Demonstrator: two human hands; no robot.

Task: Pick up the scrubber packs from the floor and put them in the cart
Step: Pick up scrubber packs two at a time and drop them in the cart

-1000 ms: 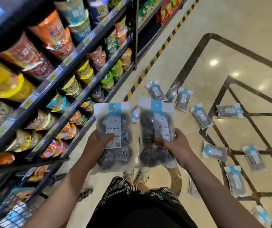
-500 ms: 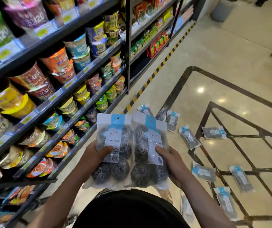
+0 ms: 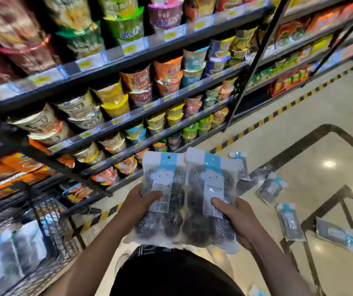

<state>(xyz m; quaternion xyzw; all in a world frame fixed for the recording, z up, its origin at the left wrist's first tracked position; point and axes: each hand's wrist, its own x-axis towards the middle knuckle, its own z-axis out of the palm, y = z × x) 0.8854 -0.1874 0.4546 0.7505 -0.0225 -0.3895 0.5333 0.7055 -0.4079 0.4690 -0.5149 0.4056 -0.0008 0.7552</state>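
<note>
Hands (image 3: 138, 205) (both) around packs (image 3: 187, 197)

Scrubber packs (image 3: 189, 195) in glossy clear plastic with paper-like blue-white headers, coarse steel-wool balls inside, cart (image 3: 49, 229) of dark wire mesh, floor (image 3: 299, 124) polished, reflective stone, shelves (image 3: 128, 58) matt dark metal

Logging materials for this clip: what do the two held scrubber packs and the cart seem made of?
Scrubber packs: clear glossy plastic film with a blue-white card header; the dark coiled balls inside look like metal wire. Cart: dark wire mesh, probably coated metal, though blurred.
</note>
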